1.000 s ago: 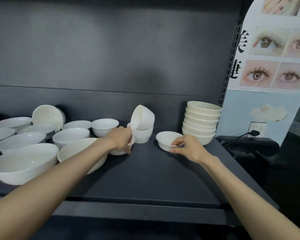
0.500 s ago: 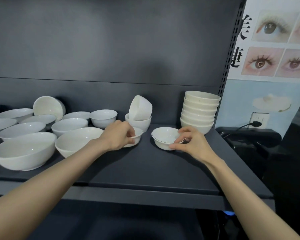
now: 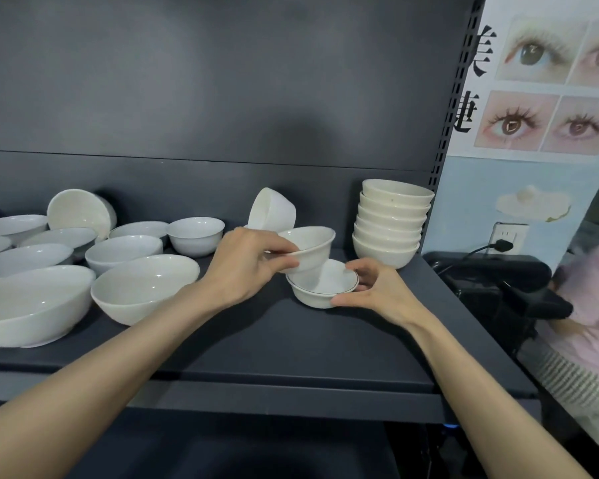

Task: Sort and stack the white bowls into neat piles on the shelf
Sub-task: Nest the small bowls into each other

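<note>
Fingers (image 3: 274, 240) of left hand (image 3: 246, 267) pinch small bowl (image 3: 308, 248), tilted over lower bowl (image 3: 322, 286) gripped by right hand (image 3: 377, 292)

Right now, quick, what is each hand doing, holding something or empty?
Left hand: holding a small bowl by its rim, tilted over the lower bowl.
Right hand: gripping the lower bowl, which sits on the shelf.

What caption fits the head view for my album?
Left hand holds a small white ceramic bowl above the dark-rimmed white bowl gripped by the right hand.
</note>
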Motion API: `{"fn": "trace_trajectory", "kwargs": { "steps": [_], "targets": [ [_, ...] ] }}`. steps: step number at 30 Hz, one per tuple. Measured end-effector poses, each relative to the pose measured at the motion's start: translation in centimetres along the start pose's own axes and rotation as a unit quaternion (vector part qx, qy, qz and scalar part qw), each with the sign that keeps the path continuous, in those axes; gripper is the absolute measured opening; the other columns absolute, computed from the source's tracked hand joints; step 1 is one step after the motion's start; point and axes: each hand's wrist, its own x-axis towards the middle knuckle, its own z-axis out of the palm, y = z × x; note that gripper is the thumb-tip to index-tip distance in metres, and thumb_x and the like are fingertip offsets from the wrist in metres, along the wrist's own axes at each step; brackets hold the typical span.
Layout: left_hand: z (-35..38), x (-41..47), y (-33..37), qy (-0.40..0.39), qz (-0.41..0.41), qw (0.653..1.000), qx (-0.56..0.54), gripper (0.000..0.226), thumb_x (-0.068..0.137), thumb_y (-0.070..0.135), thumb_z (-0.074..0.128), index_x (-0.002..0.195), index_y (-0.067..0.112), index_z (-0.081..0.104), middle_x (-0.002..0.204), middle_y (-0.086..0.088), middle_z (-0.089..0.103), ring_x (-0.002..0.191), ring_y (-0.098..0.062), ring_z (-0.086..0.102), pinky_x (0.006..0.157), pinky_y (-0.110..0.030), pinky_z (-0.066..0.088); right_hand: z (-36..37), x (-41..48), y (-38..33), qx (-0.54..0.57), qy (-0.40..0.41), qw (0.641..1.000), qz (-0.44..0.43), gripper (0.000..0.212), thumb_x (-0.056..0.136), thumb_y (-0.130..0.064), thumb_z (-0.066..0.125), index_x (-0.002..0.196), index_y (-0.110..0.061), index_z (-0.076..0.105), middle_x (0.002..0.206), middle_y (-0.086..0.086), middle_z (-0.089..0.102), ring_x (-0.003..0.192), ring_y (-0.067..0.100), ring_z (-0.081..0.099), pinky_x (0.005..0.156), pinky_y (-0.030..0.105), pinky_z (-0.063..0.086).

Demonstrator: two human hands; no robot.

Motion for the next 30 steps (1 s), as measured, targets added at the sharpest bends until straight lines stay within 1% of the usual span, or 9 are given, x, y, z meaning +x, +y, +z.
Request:
{"fn": "trace_trajectory", "kwargs": {
  "steps": [2,4,7,9,13,22,26,28,30],
  "targets": [
    [1.1,0.4,-0.1,-0.015,0.021,1.0,-0.004,0.013,0.078,0.036,0.068,0.085,0.028,0.075,0.08,0.012,0.074,0.072,-0.008,0.063,0.07,-0.04,0.052,0.1,0.1,0.0,0.002,-0.017,1.0,0.017,0.099,0.058,-0.01,0.09,0.141,-0.01,0.037,0.127,0.002,0.057,0.109,0.009,0.061,0.089,0.021,0.05],
    [2.1,0.4,-0.4,-0.026,0.033,0.999,-0.005,0.014,0.078,0.037,0.067,0.085,0.028,0.074,0.08,0.013,0.073,0.071,-0.005,0.061,0.068,-0.044,0.051,0.1,0.2,0.1,0.009,-0.036,0.999,0.027,0.111,0.059,-0.011,0.09,0.148,-0.008,0.024,0.122,-0.003,0.058,0.109,0.01,0.061,0.09,0.021,0.049],
    [2.8,0.3,-0.8,-0.042,0.04,0.998,-0.004,0.021,0.079,0.035,0.066,0.088,0.02,0.077,0.08,0.011,0.074,0.071,-0.007,0.058,0.066,-0.04,0.053,0.0,0.3,0.2,0.008,-0.05,0.998,0.031,0.122,0.046,-0.032,0.095,0.146,-0.005,0.032,0.124,0.0,0.062,0.107,0.009,0.065,0.099,0.031,0.049],
    [3.0,0.1,-1.1,-0.049,0.049,0.998,-0.007,0.022,0.08,0.032,0.067,0.09,0.017,0.078,0.083,0.008,0.075,0.072,-0.007,0.061,0.067,-0.037,0.053,0.0,0.3,0.2,0.009,-0.052,0.998,0.021,0.11,0.044,-0.033,0.096,0.138,-0.005,0.045,0.121,0.001,0.066,0.106,0.009,0.066,0.098,0.03,0.051],
    [3.5,-0.2,-1.3,-0.072,0.063,0.995,-0.012,0.019,0.08,0.027,0.068,0.092,0.015,0.077,0.087,0.007,0.075,0.074,-0.011,0.065,0.069,-0.035,0.053,0.1,0.4,0.2,0.028,-0.052,0.998,0.005,0.063,0.065,-0.005,0.086,0.121,-0.011,0.059,0.11,-0.003,0.071,0.098,0.007,0.069,0.084,0.019,0.053],
    [3.4,-0.5,-2.0,-0.119,0.071,0.989,-0.044,0.022,0.088,0.022,0.065,0.106,0.013,0.074,0.1,0.003,0.073,0.094,-0.011,0.063,0.085,-0.026,0.047,0.2,0.4,0.5,0.041,-0.044,0.998,-0.001,0.055,0.064,0.0,0.085,0.112,-0.015,0.061,0.11,-0.004,0.071,0.099,0.008,0.069,0.086,0.023,0.054],
    [3.6,-0.5,-1.7,-0.105,-0.055,0.987,-0.111,0.042,0.086,0.03,0.069,0.124,0.014,0.063,0.12,0.007,0.058,0.12,-0.011,0.049,0.104,-0.023,0.038,0.3,0.4,0.4,0.042,-0.045,0.998,0.0,0.052,0.065,0.001,0.084,0.106,-0.02,0.061,0.109,-0.005,0.071,0.099,0.006,0.069,0.084,0.02,0.054],
    [3.8,-0.1,-1.6,-0.142,-0.122,0.967,-0.175,0.045,0.083,0.034,0.071,0.121,0.014,0.059,0.115,0.007,0.061,0.112,-0.008,0.056,0.095,-0.019,0.044,0.3,0.4,0.4,0.043,-0.042,0.998,0.0,0.052,0.065,0.0,0.084,0.106,-0.02,0.061,0.109,-0.005,0.071,0.098,0.006,0.069,0.084,0.019,0.053],
    [3.9,0.1,-1.4,-0.167,-0.15,0.949,-0.222,0.03,0.082,0.033,0.072,0.107,0.022,0.058,0.105,0.012,0.066,0.104,-0.005,0.062,0.088,-0.021,0.05,0.3,0.3,0.4,0.04,-0.041,0.998,-0.001,0.051,0.065,-0.001,0.085,0.106,-0.02,0.061,0.108,-0.006,0.071,0.097,0.005,0.069,0.083,0.018,0.053]
  ]
}}
